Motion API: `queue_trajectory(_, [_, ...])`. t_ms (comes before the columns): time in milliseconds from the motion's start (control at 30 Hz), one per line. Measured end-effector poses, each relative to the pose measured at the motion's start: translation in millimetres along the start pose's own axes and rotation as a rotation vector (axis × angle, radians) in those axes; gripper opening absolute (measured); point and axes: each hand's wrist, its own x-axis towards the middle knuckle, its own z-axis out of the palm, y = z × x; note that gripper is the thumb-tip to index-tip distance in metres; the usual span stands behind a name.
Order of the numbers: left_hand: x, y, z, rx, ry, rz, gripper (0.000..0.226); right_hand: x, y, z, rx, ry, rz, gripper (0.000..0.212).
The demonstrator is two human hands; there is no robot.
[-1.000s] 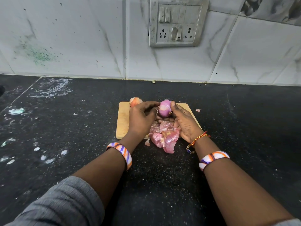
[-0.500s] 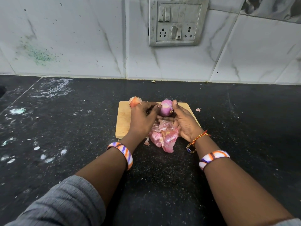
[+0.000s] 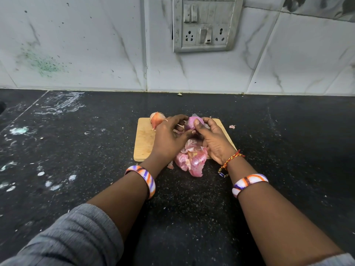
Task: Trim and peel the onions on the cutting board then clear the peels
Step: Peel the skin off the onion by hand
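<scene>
A purple onion [image 3: 190, 124] is held above the far part of the small wooden cutting board [image 3: 143, 139]. My right hand [image 3: 213, 141] grips it from the right, thumb across its front. My left hand [image 3: 169, 138] pinches at its left side with thumb and fingertips. An unpeeled orange-brown onion [image 3: 156, 120] lies at the board's far left corner. A heap of pink peels [image 3: 192, 157] spills over the board's near edge onto the counter, between my wrists.
The board sits on a dark speckled counter [image 3: 288, 150] with white smears [image 3: 57, 104] at left. A stray peel scrap [image 3: 232, 126] lies right of the board. The tiled wall with a switch and socket panel [image 3: 205, 24] stands behind.
My right thumb has moved from the onion's right side across its front. My left fingers have closed in on the onion's left side. The onion has turned slightly in my hands.
</scene>
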Motion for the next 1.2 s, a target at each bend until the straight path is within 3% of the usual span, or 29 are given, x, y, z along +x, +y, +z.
queue_trajectory(100, [0, 1, 0, -0.014, 0.027, -0.004, 0.035, 0, -1, 0, 0.070, -0.029, 0.003, 0.008])
queue_trajectory(433, [4, 3, -2, -0.047, 0.076, -0.114, 0.013, 1, 0, -1, 0.113, -0.057, 0.029, 0.017])
queue_trajectory(567, [2, 2, -4, -0.062, 0.089, -0.091, 0.029, 1, 0, -2, 0.076, -0.028, -0.010, 0.026])
queue_trajectory(667, [0, 7, -3, -0.102, 0.086, -0.075, 0.023, 0, 0, -1, 0.037, -0.042, -0.028, 0.039])
queue_trajectory(767, [0, 5, -2, -0.043, 0.042, -0.004, 0.032, -1, -1, 0, 0.009, -0.060, -0.026, 0.040])
queue_trajectory(1000, [-1, 2, -1, 0.100, 0.059, 0.038, 0.015, -1, -2, 1, 0.014, -0.083, 0.019, 0.036])
queue_trajectory(1200, [6, -6, -3, -0.098, 0.117, -0.211, 0.012, 3, -2, -3, 0.188, -0.095, 0.114, 0.041])
